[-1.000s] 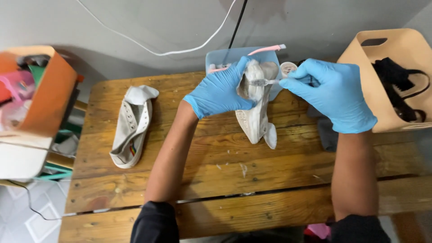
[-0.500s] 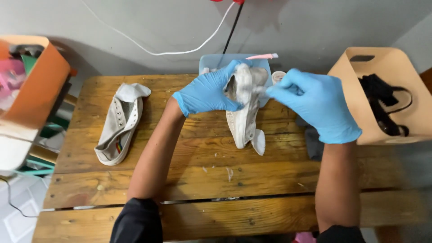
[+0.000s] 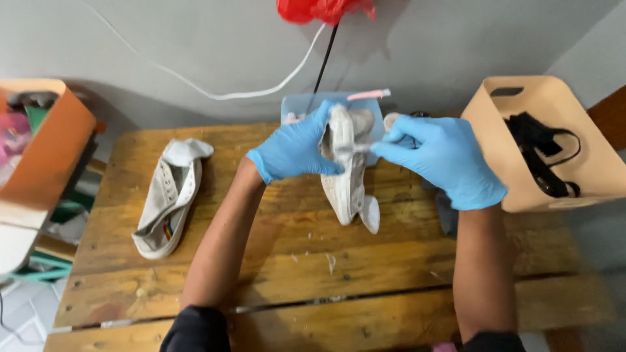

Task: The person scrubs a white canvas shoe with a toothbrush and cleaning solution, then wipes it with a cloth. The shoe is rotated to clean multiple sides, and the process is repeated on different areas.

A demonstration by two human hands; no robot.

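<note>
I work at a plank wooden table (image 3: 195, 306) set against a grey wall (image 3: 163, 39). Two white sneakers are here: one lies flat to my left (image 3: 166, 195), and my left hand (image 3: 293, 148) grips the other (image 3: 345, 169) upright over the middle, fingers curled around it. My right hand (image 3: 447, 160) pinches a thin tool against it; which kind, I cannot tell. Two boxes flank the table: an orange one (image 3: 45, 150) and a tan one (image 3: 554, 117). One pale blue tray (image 3: 300, 104) sits behind.
</note>
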